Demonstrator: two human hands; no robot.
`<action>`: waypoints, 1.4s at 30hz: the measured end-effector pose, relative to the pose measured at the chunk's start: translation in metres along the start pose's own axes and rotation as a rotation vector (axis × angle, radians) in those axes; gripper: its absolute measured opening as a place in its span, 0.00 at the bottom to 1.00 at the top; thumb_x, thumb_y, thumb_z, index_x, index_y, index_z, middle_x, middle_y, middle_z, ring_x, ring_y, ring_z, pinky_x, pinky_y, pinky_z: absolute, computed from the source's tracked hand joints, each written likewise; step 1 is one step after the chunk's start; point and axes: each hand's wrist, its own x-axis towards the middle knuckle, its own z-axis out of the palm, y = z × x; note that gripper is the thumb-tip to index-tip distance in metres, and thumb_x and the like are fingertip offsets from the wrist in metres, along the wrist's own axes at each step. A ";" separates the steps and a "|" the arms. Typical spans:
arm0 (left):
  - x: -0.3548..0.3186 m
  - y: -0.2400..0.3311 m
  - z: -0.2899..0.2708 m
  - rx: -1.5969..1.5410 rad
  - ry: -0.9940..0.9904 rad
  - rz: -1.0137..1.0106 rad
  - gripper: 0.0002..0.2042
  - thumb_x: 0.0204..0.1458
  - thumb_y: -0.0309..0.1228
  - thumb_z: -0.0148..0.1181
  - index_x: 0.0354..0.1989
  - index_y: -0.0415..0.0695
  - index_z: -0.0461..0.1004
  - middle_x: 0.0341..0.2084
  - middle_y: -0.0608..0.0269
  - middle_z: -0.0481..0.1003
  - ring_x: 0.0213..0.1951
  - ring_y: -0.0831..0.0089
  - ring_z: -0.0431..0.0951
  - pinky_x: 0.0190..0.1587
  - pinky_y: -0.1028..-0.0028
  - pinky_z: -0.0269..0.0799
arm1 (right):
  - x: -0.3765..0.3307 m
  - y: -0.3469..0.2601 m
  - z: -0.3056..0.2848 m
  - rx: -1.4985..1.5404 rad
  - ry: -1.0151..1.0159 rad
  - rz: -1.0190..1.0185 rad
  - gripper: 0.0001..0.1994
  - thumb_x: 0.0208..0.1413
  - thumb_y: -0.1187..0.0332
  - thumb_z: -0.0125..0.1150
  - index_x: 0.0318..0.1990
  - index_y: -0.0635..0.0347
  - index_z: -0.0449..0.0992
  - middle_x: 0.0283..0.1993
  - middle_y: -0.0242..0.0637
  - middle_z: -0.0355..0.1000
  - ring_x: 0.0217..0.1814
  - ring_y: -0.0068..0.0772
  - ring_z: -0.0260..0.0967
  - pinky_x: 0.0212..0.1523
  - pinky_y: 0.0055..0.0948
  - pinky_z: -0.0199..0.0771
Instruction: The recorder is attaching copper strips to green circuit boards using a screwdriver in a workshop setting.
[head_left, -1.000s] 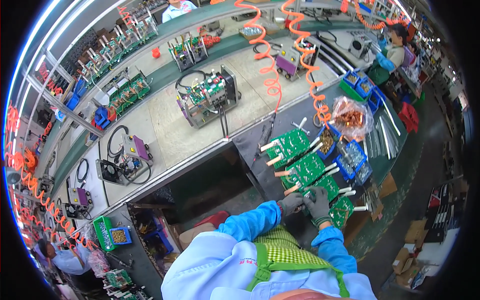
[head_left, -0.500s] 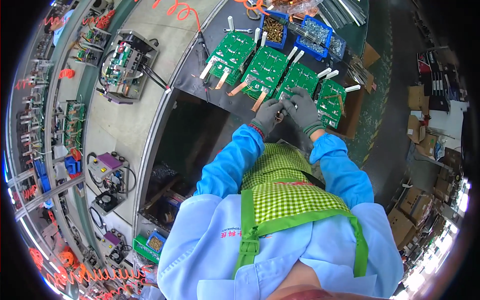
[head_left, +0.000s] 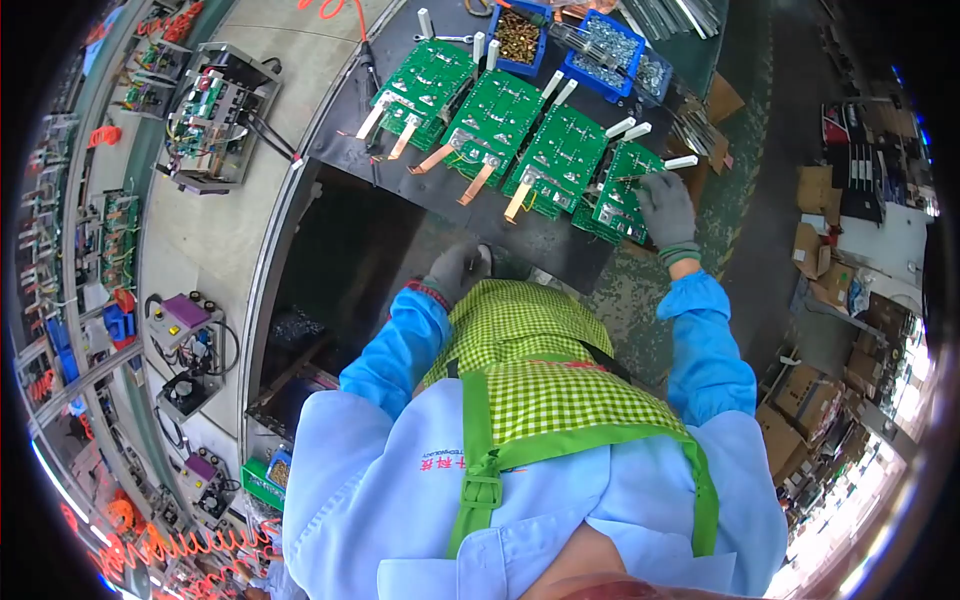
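Several green circuit boards lie in a slanting row on the dark bench, among them a left board [head_left: 428,80], a middle board [head_left: 500,112] and a third board [head_left: 566,148]. Copper strips stick out from their near edges; one copper strip [head_left: 518,202] is on the third. My gloved right hand [head_left: 670,215] is over the rightmost board [head_left: 620,208], its bent fingers at a thin copper strip [head_left: 630,178] lying there. My gloved left hand [head_left: 452,274] is curled, low by the bench's near edge and apart from the boards. What its fingers hold, if anything, is hidden.
Blue bins of brass-coloured fasteners [head_left: 518,38] and silver fasteners [head_left: 604,58] stand behind the boards. A wrench [head_left: 443,39] and a screwdriver-like tool with a red cord [head_left: 369,68] lie at the left. White posts rise by the boards' far edges. A conveyor [head_left: 280,200] runs left.
My hands have parted from above the third board. The right moved right to the rightmost board; the left drew back toward my body. The whole view has shifted slightly.
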 end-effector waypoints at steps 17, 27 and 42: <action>0.077 0.069 0.075 -1.068 0.014 -0.814 0.10 0.60 0.37 0.48 0.40 0.43 0.67 0.29 0.66 0.72 0.25 0.81 0.71 0.25 0.84 0.69 | 0.039 -0.003 -0.026 -0.041 -0.083 -0.410 0.07 0.52 0.66 0.55 0.37 0.56 0.69 0.37 0.40 0.69 0.38 0.44 0.69 0.36 0.40 0.70; 0.099 0.057 0.100 -1.605 0.354 -0.833 0.07 0.59 0.35 0.49 0.36 0.45 0.68 0.25 0.69 0.68 0.24 0.80 0.68 0.21 0.85 0.66 | -0.047 -0.056 0.006 0.921 -0.377 0.205 0.10 0.56 0.65 0.55 0.40 0.61 0.69 0.30 0.33 0.72 0.30 0.27 0.71 0.29 0.28 0.69; 0.088 0.077 0.097 -1.712 -0.059 -0.640 0.11 0.60 0.32 0.43 0.47 0.40 0.65 0.38 0.56 0.71 0.42 0.64 0.73 0.46 0.68 0.71 | -0.053 -0.081 0.055 1.183 -0.519 0.696 0.09 0.58 0.64 0.53 0.35 0.61 0.71 0.28 0.31 0.69 0.23 0.20 0.65 0.20 0.19 0.66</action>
